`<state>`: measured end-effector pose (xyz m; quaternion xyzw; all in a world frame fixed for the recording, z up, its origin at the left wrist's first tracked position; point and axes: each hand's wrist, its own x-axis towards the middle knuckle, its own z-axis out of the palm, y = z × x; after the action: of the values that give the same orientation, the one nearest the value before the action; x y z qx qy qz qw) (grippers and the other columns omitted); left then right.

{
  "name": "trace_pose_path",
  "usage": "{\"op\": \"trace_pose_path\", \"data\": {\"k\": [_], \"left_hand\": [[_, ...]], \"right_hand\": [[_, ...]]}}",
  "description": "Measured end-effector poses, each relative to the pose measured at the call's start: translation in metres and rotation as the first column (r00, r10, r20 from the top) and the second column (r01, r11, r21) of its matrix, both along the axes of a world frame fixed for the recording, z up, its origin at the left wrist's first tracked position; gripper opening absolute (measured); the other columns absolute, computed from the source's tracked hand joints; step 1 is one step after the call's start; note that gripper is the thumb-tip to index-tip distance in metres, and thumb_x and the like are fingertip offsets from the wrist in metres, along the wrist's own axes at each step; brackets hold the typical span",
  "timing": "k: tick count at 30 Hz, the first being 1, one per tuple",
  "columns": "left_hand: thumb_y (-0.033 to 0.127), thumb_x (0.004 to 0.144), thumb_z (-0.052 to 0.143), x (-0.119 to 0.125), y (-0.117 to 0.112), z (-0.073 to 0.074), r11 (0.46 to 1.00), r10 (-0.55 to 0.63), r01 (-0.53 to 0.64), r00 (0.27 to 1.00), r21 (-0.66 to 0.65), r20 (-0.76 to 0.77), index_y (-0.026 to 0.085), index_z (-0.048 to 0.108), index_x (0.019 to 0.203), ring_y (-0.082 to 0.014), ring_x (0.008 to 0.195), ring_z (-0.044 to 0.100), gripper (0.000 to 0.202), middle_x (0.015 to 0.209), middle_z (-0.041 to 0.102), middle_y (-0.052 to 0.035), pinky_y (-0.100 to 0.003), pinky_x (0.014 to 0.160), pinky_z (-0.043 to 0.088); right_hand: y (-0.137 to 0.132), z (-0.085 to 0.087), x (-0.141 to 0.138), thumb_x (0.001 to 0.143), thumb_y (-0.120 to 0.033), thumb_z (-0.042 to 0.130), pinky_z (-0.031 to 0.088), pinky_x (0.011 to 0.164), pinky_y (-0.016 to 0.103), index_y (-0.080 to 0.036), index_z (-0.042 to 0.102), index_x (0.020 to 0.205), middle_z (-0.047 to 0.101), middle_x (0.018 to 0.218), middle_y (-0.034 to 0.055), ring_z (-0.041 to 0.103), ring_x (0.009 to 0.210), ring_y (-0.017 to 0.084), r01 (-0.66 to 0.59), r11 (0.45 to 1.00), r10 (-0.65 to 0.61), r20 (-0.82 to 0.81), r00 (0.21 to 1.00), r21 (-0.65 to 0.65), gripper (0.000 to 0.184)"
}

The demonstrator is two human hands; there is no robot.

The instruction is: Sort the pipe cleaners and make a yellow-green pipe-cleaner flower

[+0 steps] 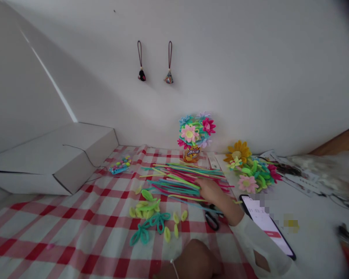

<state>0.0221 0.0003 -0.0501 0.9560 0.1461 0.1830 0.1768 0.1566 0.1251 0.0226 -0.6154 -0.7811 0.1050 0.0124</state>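
Observation:
My right hand (211, 192) reaches into a loose spread of pipe cleaners (168, 185) in pink, teal, blue, green and yellow. Its fingers are drawn together at the strands, beside a bright green one. Close to the bottom edge is my left hand (196, 259), bent into a fist with its fingertips hidden and a thin bracelet at the wrist. Black-handled scissors (211, 221) lie partly under my right forearm. On the cloth in front are teal looped petals (159, 221), green looped leaves (148, 195) and several small yellow-green loops (167, 234).
Behind the strands stands a jar of fuzzy flowers (191, 154). More fuzzy flowers (247, 170) lie to the right, above a lit phone (267, 224). A white box (84, 155) and a bead packet (119, 167) are at left on the checked cloth (84, 228).

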Motion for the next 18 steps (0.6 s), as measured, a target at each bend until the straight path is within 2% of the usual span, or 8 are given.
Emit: {"op": "trace_pose_path", "data": {"k": [4,8,13,18], "left_hand": [[0.037,0.075,0.058,0.002,0.001,-0.01,1.0,-0.003,0.003,0.999,-0.008,0.034,0.016,0.05,0.048,-0.0057,0.037,0.037,0.035,0.041,0.053,0.0037,-0.023,0.04,0.018],[0.035,0.076,0.057,0.003,0.003,-0.019,0.998,-0.029,0.032,0.998,-0.052,0.063,0.016,0.047,0.047,-0.0055,0.036,0.036,0.035,0.039,0.049,0.004,-0.022,0.039,0.018],[0.036,0.076,0.057,0.002,0.001,-0.018,0.998,-0.002,0.004,0.999,-0.058,0.048,0.017,0.051,0.049,-0.0063,0.038,0.037,0.034,0.041,0.051,0.0035,-0.023,0.041,0.02],[0.036,0.075,0.059,0.001,0.0,-0.009,0.999,0.021,-0.022,1.0,-0.03,-0.013,0.018,0.057,0.051,-0.0074,0.04,0.041,0.03,0.045,0.058,0.0026,-0.025,0.042,0.021]], "right_hand": [[0.005,0.0,0.004,0.075,-0.005,0.042,0.038,0.084,0.029,-0.014,0.062,0.105,0.065,0.107,0.014,0.057,0.1,0.023,0.054,0.986,-0.046,-0.055,0.997,0.155,0.037],[0.011,0.002,0.009,0.078,-0.01,0.042,0.038,0.089,0.03,-0.012,0.061,0.109,0.063,0.111,0.014,0.056,0.103,0.023,0.113,0.967,-0.088,-0.116,0.989,0.23,0.036],[0.018,0.005,0.014,0.08,-0.012,0.041,0.037,0.09,0.025,-0.012,0.059,0.111,0.062,0.114,0.0114,0.056,0.104,0.019,0.112,0.964,-0.07,-0.175,0.982,0.24,0.036],[0.015,0.0,0.014,0.079,-0.016,0.046,0.039,0.085,0.026,-0.014,0.06,0.11,0.064,0.109,0.0103,0.058,0.099,0.02,0.058,0.986,-0.029,-0.179,0.983,0.158,0.034]]}}
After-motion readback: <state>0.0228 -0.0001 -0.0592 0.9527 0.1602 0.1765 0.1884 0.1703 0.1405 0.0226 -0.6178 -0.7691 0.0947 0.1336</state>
